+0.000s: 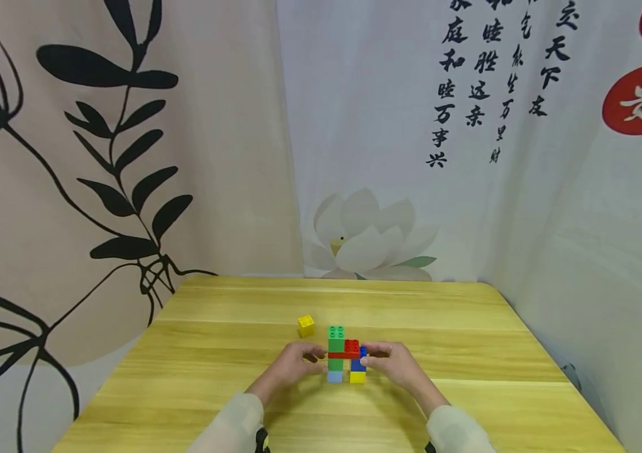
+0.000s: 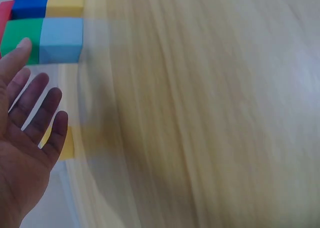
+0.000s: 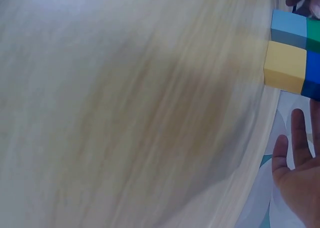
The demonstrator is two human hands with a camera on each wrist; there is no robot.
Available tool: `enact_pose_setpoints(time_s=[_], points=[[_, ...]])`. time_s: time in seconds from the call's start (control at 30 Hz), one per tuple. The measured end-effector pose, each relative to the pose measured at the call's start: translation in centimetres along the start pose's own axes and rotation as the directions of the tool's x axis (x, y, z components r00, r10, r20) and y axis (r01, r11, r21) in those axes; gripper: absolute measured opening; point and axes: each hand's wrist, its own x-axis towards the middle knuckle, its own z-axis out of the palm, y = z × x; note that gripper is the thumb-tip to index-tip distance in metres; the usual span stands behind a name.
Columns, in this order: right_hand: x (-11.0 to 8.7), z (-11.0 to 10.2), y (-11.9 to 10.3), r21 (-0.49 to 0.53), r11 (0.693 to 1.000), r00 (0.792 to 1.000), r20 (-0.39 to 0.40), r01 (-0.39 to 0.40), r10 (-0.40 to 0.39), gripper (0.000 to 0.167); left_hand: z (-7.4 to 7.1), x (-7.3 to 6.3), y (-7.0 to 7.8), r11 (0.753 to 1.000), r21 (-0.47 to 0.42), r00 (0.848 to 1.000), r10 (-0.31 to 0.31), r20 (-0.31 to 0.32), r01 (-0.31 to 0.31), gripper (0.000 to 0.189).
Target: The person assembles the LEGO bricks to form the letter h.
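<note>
A small toy brick structure [image 1: 336, 340] stands on the table, made of two columns bridged by red. Its left column has a light blue brick [image 2: 61, 40] at the bottom with green above; the right has a yellow brick [image 3: 285, 66] under a blue brick [image 1: 358, 365]. At the right side, my right hand [image 1: 397, 363] pinches the blue brick between thumb and index finger, its other fingers extended. My left hand [image 1: 297, 363] is at the left side with fingers loosely spread, thumb overlapping the green brick [image 2: 22, 33] in the left wrist view.
A loose yellow brick [image 1: 306, 326] lies behind and left of the structure. The wooden table [image 1: 439, 314] ends at a far edge before a printed curtain [image 1: 241, 157]. Another curtain with writing hangs on the right.
</note>
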Motion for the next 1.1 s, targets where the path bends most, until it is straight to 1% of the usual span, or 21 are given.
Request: enact_pose_setpoints(time_s=[0.13, 0.33, 0.47, 0.57, 0.77, 0.87, 1.1], points=[[-0.1, 0.0, 0.1, 0.005, 1.000, 1.000, 0.001, -0.003, 0.003, 0.051, -0.7, -0.4, -0.7, 1.000, 0.006, 1.000, 0.013, -0.015, -0.013, 0.038], [-0.2, -0.1, -0.2, 0.004, 1.000, 1.000, 0.016, -0.001, 0.001, 0.052, -1.9, -0.3, -1.2, 1.000, 0.015, 0.999, 0.008, -0.047, -0.007, 0.040], [-0.1, -0.2, -0.2, -0.015, 1.000, 1.000, 0.020, 0.005, -0.004, 0.052, -2.7, -0.2, -1.4, 0.999, 0.029, 0.996, 0.015, -0.089, -0.013, 0.039], [-0.1, -0.2, -0.1, -0.025, 1.000, 1.000, 0.017, 0.012, -0.011, 0.052, -3.3, 0.0, -1.5, 1.000, 0.031, 0.991, 0.009, -0.130, -0.005, 0.038], [-0.2, -0.1, -0.1, -0.022, 1.000, 1.000, 0.009, 0.005, -0.005, 0.052, -4.2, 0.6, -2.0, 0.999, -0.018, 0.978, -0.046, -0.202, 0.043, 0.042], [-0.3, -0.2, -0.1, -0.024, 1.000, 1.000, 0.010, 0.014, -0.013, 0.053, -4.7, 1.0, -2.3, 0.997, -0.034, 0.971, -0.074, -0.228, 0.068, 0.044], [-0.3, -0.1, -0.2, -0.025, 1.000, 1.000, 0.015, 0.018, -0.017, 0.052, -5.4, 2.2, -3.0, 0.990, -0.082, 0.948, -0.134, -0.287, 0.115, 0.049]])
